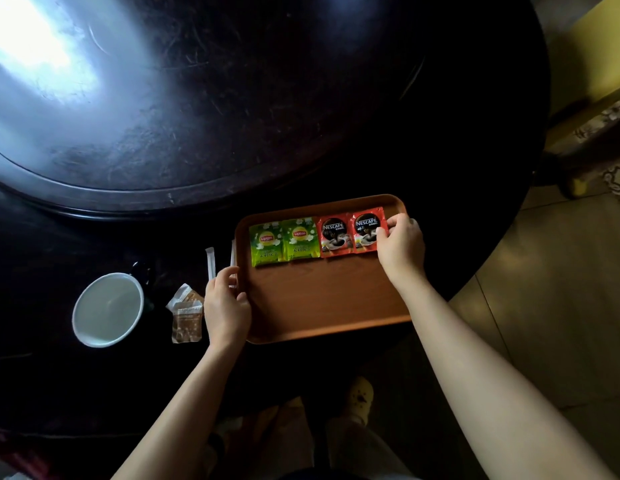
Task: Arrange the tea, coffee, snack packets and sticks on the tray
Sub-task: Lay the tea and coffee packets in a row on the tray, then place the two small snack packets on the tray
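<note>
An orange-brown tray (322,306) lies on the dark table in front of me. Along its far side sit two green Lipton tea packets (284,242) and two red Nescafe coffee packets (350,232) in one row. My right hand (400,244) pinches the right edge of the rightmost coffee packet. My left hand (225,304) rests at the tray's left rim, its fingers closed on white sticks (233,258). One more white stick (210,263) stands just left of them. Two brown snack packets (185,318) lie on the table left of my left hand.
A white mug (107,310) with a dark handle stands left of the snack packets. A large round turntable (197,98) fills the table's middle behind the tray. The table edge curves down on the right, with tiled floor and a yellow chair (592,98) beyond.
</note>
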Demonstrator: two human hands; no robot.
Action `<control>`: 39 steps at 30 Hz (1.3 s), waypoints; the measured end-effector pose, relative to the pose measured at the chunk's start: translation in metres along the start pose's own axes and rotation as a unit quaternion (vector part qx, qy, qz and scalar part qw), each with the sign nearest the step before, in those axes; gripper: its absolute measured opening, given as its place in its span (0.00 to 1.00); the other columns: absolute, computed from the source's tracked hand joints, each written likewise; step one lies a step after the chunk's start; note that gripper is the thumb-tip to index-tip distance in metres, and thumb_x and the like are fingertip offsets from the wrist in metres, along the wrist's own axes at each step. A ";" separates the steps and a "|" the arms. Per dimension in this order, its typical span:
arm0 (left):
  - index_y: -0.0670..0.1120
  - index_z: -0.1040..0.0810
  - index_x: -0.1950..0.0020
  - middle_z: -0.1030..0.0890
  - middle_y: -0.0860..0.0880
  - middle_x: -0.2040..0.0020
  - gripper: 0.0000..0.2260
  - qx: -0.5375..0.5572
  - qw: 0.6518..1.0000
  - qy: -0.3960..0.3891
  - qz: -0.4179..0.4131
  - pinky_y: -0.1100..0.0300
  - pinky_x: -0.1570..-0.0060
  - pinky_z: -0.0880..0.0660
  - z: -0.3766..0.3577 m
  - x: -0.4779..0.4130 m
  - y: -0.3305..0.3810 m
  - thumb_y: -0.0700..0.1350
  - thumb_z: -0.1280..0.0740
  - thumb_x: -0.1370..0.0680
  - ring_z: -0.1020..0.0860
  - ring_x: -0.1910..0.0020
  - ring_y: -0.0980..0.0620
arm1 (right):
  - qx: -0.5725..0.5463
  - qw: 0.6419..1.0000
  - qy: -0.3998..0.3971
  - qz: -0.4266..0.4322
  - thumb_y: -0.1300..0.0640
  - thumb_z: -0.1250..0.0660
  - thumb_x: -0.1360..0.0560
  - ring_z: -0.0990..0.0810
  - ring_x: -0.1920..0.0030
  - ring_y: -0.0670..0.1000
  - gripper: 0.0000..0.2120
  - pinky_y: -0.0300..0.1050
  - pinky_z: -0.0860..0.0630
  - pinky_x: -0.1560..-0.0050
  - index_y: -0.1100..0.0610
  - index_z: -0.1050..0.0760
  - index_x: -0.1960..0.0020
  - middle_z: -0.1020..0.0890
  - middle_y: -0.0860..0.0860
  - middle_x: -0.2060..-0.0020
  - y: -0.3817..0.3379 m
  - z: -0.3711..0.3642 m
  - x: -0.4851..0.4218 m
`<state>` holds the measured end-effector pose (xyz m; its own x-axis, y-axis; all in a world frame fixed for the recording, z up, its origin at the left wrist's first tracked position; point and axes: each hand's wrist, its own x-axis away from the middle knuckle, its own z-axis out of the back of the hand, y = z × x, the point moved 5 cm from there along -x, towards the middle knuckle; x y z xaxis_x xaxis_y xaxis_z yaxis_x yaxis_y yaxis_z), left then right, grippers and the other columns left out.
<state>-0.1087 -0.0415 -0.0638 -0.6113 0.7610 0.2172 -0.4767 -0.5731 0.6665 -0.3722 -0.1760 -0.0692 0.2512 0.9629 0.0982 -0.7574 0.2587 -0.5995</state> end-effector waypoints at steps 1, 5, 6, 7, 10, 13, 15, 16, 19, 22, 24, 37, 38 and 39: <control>0.44 0.26 0.41 0.26 0.41 0.43 0.21 -0.001 1.000 0.000 0.000 0.49 0.42 0.26 0.000 0.000 0.000 0.30 0.39 0.31 0.23 0.47 0.45 | 0.015 1.000 0.001 0.013 0.58 0.37 0.24 0.22 0.48 0.58 0.10 0.40 0.30 0.58 0.63 0.28 0.45 0.22 0.61 0.45 -0.001 0.001 0.001; 0.44 0.26 0.41 0.25 0.41 0.44 0.21 -0.004 1.000 0.003 -0.003 0.50 0.43 0.26 0.000 -0.001 -0.001 0.30 0.39 0.31 0.24 0.48 0.45 | 0.102 0.991 0.032 0.077 0.54 0.37 0.24 0.26 0.44 0.60 0.15 0.48 0.26 0.52 0.64 0.29 0.42 0.24 0.62 0.44 -0.009 0.006 0.008; 0.44 0.26 0.41 0.25 0.41 0.44 0.21 -0.006 1.000 0.005 -0.004 0.52 0.44 0.26 0.000 0.000 -0.001 0.29 0.39 0.31 0.24 0.48 0.46 | 0.110 0.988 0.037 0.101 0.54 0.36 0.25 0.26 0.44 0.61 0.16 0.50 0.26 0.50 0.64 0.28 0.42 0.24 0.63 0.45 -0.011 0.005 0.010; 0.44 0.26 0.42 0.25 0.41 0.44 0.21 -0.008 1.000 0.005 -0.005 0.53 0.44 0.27 0.000 -0.001 -0.001 0.29 0.39 0.32 0.24 0.48 0.46 | 0.113 0.985 0.033 0.125 0.54 0.34 0.26 0.26 0.45 0.62 0.16 0.52 0.26 0.49 0.64 0.27 0.43 0.23 0.63 0.46 -0.012 0.003 0.012; 0.44 0.26 0.42 0.25 0.41 0.45 0.21 -0.007 1.000 0.002 -0.007 0.50 0.43 0.26 0.000 -0.001 -0.002 0.29 0.39 0.32 0.24 0.48 0.45 | 0.121 0.977 0.020 0.174 0.56 0.30 0.29 0.23 0.49 0.63 0.17 0.54 0.25 0.50 0.64 0.25 0.45 0.21 0.63 0.51 -0.012 -0.007 0.016; 0.44 0.26 0.41 0.25 0.41 0.45 0.20 -0.009 1.000 0.000 -0.008 0.48 0.42 0.26 0.000 -0.002 -0.003 0.30 0.38 0.31 0.24 0.47 0.44 | 0.115 0.978 0.014 0.176 0.57 0.30 0.29 0.23 0.50 0.64 0.16 0.54 0.25 0.50 0.65 0.24 0.46 0.21 0.64 0.52 -0.010 -0.011 0.016; 0.43 0.26 0.41 0.25 0.40 0.45 0.19 -0.016 1.000 -0.002 -0.015 0.51 0.43 0.26 -0.001 -0.001 -0.003 0.31 0.37 0.30 0.24 0.47 0.45 | 0.105 0.979 0.008 0.176 0.57 0.30 0.29 0.24 0.49 0.64 0.16 0.56 0.25 0.49 0.66 0.24 0.46 0.22 0.64 0.52 -0.010 -0.011 0.016; 0.42 0.26 0.41 0.24 0.40 0.45 0.18 -0.017 1.000 -0.003 -0.020 0.53 0.44 0.26 0.000 0.000 -0.003 0.32 0.36 0.30 0.23 0.47 0.45 | 0.102 0.979 0.007 0.176 0.57 0.31 0.29 0.24 0.49 0.64 0.16 0.56 0.25 0.49 0.65 0.24 0.46 0.22 0.64 0.51 -0.010 -0.011 0.016; 0.41 0.25 0.42 0.23 0.40 0.47 0.15 -0.021 0.999 0.012 -0.037 0.61 0.50 0.31 0.010 0.001 -0.005 0.35 0.36 0.28 0.24 0.48 0.46 | 0.099 0.976 0.019 0.192 0.58 0.31 0.29 0.23 0.50 0.63 0.14 0.54 0.25 0.49 0.64 0.24 0.46 0.21 0.63 0.51 -0.019 -0.009 0.023; 0.39 0.24 0.42 0.23 0.39 0.46 0.14 -0.041 0.996 0.047 -0.056 0.58 0.47 0.32 0.031 0.004 -0.017 0.34 0.37 0.27 0.25 0.46 0.42 | 0.070 0.968 -0.003 0.242 0.60 0.30 0.31 0.23 0.51 0.62 0.11 0.50 0.26 0.51 0.63 0.23 0.49 0.19 0.61 0.53 -0.044 -0.016 0.043; 0.38 0.24 0.42 0.23 0.37 0.42 0.14 -0.062 0.994 0.072 -0.056 0.54 0.42 0.32 0.044 0.008 -0.031 0.34 0.38 0.27 0.26 0.41 0.40 | 0.053 0.952 -0.057 0.295 0.60 0.30 0.32 0.22 0.53 0.61 0.10 0.48 0.29 0.51 0.61 0.21 0.51 0.18 0.59 0.55 -0.068 -0.032 0.065; 0.39 0.25 0.46 0.22 0.37 0.47 0.11 -0.106 0.989 0.098 0.016 0.44 0.46 0.30 0.055 0.021 -0.066 0.37 0.36 0.27 0.27 0.47 0.35 | 0.165 0.807 -0.359 0.438 0.51 0.39 0.24 0.36 0.36 0.58 0.22 0.54 0.38 0.34 0.56 0.35 0.31 0.30 0.56 0.38 -0.189 -0.154 0.160; 0.38 0.24 0.46 0.22 0.37 0.48 0.11 -0.107 0.989 0.103 0.007 0.46 0.46 0.30 0.056 0.019 -0.067 0.37 0.37 0.27 0.26 0.47 0.36 | 0.171 0.804 -0.361 0.440 0.52 0.38 0.24 0.36 0.37 0.59 0.22 0.54 0.38 0.34 0.55 0.35 0.31 0.31 0.56 0.38 -0.191 -0.158 0.161; 0.38 0.25 0.44 0.21 0.38 0.48 0.11 -0.107 0.989 0.106 -0.001 0.48 0.45 0.30 0.058 0.019 -0.068 0.37 0.38 0.26 0.26 0.47 0.37 | 0.174 0.802 -0.364 0.439 0.52 0.38 0.24 0.36 0.37 0.58 0.22 0.53 0.38 0.34 0.54 0.34 0.32 0.31 0.56 0.38 -0.193 -0.161 0.162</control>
<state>-0.0513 0.0298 -0.0641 -0.7188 0.6937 0.0465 -0.5861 -0.6406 0.4961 -0.0883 -0.0819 -0.0660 -0.7952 0.5412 0.2733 -0.6032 -0.6609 -0.4465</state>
